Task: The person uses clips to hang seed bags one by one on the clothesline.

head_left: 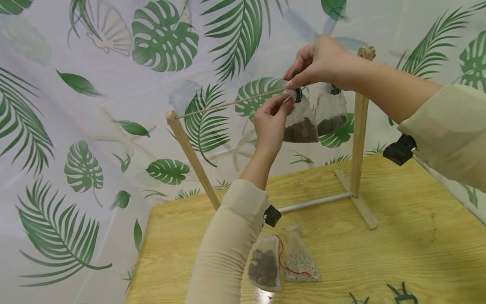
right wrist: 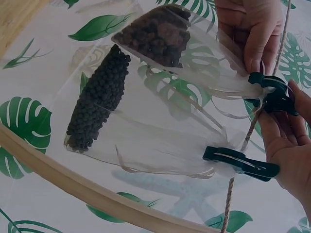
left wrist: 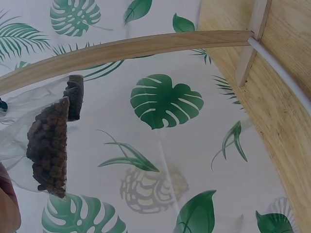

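In the head view my right hand (head_left: 322, 63) pinches a dark green clothespin (right wrist: 274, 94) on the rope (head_left: 235, 101). Just below, my left hand (head_left: 271, 122) pinches the gathered top of a sheer drawstring bag (head_left: 301, 124) with brown chunks in its bottom. The clothespin sits over that bag's neck at the rope. Beside it, a second sheer bag (right wrist: 97, 99) of small dark pellets hangs from the rope by another green clothespin (right wrist: 240, 162). Only part of the left hand (left wrist: 7, 206) shows at the edge of the left wrist view.
The rope runs between the posts of a wooden stand (head_left: 360, 139) with a white crossbar (head_left: 315, 202). On the wooden table (head_left: 417, 236) lie a bag of brown pieces (head_left: 263, 268), a bag of pale grains (head_left: 301, 261) with red cord, and green clothespins (head_left: 404, 295) at the front edge.
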{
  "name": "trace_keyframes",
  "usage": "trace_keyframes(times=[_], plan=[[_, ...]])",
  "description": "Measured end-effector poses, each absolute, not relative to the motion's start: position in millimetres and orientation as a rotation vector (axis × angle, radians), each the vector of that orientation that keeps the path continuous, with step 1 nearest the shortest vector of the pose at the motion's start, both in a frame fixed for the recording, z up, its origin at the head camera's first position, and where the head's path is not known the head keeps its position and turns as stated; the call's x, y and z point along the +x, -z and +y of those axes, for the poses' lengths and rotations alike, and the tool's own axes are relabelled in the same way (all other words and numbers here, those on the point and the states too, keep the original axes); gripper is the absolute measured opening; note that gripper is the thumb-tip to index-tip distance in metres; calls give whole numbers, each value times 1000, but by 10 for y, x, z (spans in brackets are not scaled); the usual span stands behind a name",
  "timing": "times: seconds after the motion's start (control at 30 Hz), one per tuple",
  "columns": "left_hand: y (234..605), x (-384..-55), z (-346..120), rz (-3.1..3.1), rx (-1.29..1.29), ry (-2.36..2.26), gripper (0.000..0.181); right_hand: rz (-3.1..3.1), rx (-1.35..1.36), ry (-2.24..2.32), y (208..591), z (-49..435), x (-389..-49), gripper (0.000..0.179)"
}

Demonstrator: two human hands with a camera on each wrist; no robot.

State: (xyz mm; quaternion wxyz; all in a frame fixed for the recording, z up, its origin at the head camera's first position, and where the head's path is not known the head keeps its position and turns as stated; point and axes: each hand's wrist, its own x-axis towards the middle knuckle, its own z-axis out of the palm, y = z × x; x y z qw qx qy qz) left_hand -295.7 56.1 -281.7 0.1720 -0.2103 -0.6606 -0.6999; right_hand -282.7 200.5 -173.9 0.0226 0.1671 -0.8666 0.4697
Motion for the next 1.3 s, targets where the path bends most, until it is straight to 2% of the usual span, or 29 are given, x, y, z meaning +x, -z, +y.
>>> trace_keyframes(times=[0.07,0.4,0.53,0.8,1.0,1.3], plan=[[2828,-2954,565,-1859,-603,2006,17,-2711,518,-1393,1740,2013,-2822,20],[2925,-2956,547,-1843,-585,2038,19,-2941,573,-1075,1684,2016,-2816,55],[3005,-2940,492,-1900,-596,2010,19,-2995,642,-886,1637,2050,-2756,63],[3187,-2892,304,-2094,-633,1889,21,-3011,679,-546,1597,2060,-2567,56],[3331,-2747,186,-2170,-563,2119,24,-2968,633,-374,1660,2050,-2387,46],[3438,-2499,66,-1979,-435,2319,34,-3017,642,-398,1835,2063,-2183,40]])
